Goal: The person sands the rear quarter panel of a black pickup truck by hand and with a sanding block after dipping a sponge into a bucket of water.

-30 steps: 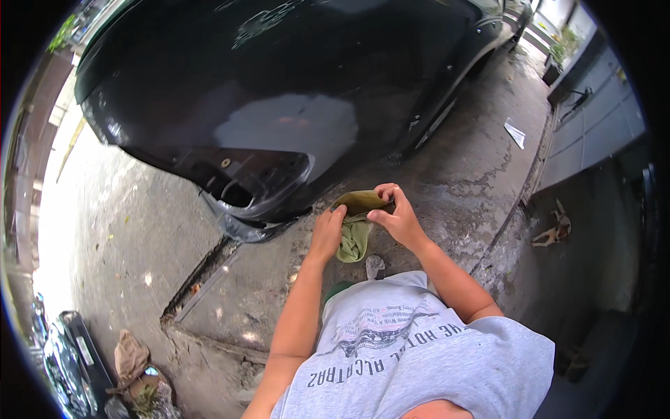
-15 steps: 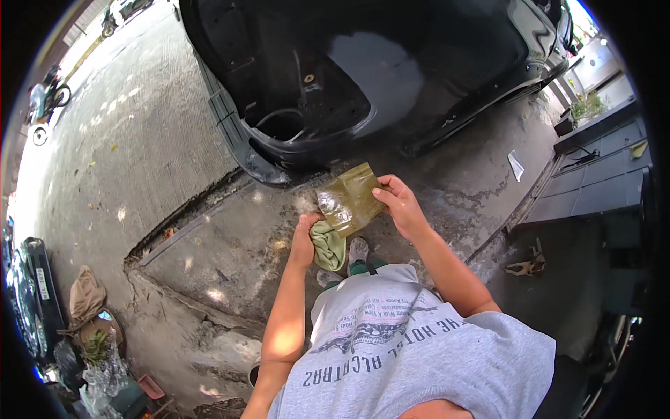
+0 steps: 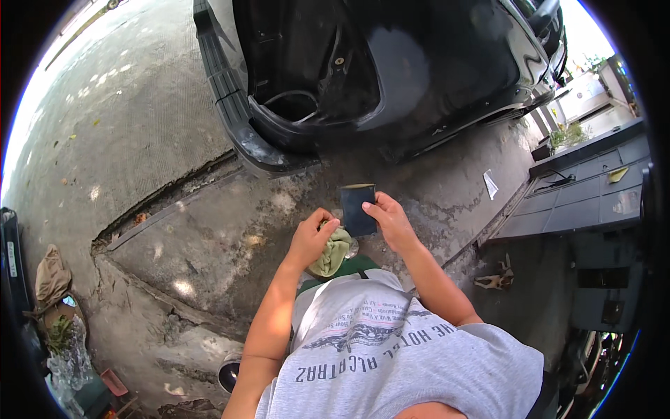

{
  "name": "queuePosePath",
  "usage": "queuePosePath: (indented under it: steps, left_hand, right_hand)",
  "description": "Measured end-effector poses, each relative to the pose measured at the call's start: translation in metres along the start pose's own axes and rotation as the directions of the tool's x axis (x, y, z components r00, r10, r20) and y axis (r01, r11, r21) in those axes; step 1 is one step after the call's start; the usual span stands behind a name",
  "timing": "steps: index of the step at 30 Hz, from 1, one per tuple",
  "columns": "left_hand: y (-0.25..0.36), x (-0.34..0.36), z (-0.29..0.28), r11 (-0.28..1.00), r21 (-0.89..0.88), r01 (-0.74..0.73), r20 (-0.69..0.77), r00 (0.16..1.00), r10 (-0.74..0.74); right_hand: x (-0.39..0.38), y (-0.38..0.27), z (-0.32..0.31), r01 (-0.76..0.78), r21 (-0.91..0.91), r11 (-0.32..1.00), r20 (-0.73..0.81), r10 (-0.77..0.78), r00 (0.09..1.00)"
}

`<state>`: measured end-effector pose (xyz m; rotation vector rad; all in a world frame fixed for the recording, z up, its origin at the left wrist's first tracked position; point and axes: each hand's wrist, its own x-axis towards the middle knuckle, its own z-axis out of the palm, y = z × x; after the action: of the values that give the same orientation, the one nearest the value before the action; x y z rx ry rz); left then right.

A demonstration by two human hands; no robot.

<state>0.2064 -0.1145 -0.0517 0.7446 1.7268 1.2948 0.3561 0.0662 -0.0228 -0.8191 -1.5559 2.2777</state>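
Observation:
In my right hand (image 3: pixel 392 222) is a small sheet of sandpaper (image 3: pixel 359 215), pinched at its right edge between thumb and fingers. Its dark face shows, with a thin olive strip along the top. My left hand (image 3: pixel 312 239) is closed on a crumpled light green cloth (image 3: pixel 332 255), which hangs below the fingers just left of the sheet. Both hands are in front of my waist, apart from the black car body (image 3: pixel 412 91) ahead. Part of the cloth is hidden behind the left hand.
The car's rear bumper (image 3: pixel 262 150) and an uncovered body cavity (image 3: pixel 289 105) face me. A broken channel (image 3: pixel 167 192) crosses the concrete at left. Behind my left arm stands a round dark container (image 3: pixel 229 376). A cat (image 3: pixel 497 279) lies at right, near a grey gate (image 3: pixel 558 202).
The sandpaper showed a wet olive face and looked wider; now it shows its dark face and looks narrower, as if folded. My left fingers have come up over the cloth. The view has shifted.

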Motion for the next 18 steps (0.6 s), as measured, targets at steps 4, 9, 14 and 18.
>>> queuePosePath:
  steps: [4, 9, 14, 18]
  left_hand:
    - [-0.001, 0.01, 0.004, 0.968, -0.032, -0.251, -0.062, 0.967, 0.248]
    - [0.02, 0.034, 0.025, 0.984, -0.168, -0.06, 0.048, 0.996, 0.069]
    - [0.046, 0.075, 0.076, 0.986, -0.086, -0.145, -0.047, 0.989, 0.141]
    - [0.075, 0.119, 0.142, 0.966, -0.247, -0.08, -0.058, 0.996, 0.067]
  right_hand:
    - [0.003, -0.03, -0.006, -0.009, -0.207, 0.978, 0.092, 0.029, 0.995]
    - [0.022, -0.057, -0.047, -0.033, -0.355, 0.934, 0.308, 0.15, 0.94]
    - [0.048, -0.088, -0.106, 0.048, -0.334, 0.941, 0.402, 0.096, 0.911]
    - [0.069, -0.14, -0.162, 0.22, -0.352, 0.91, 0.514, -0.009, 0.858]
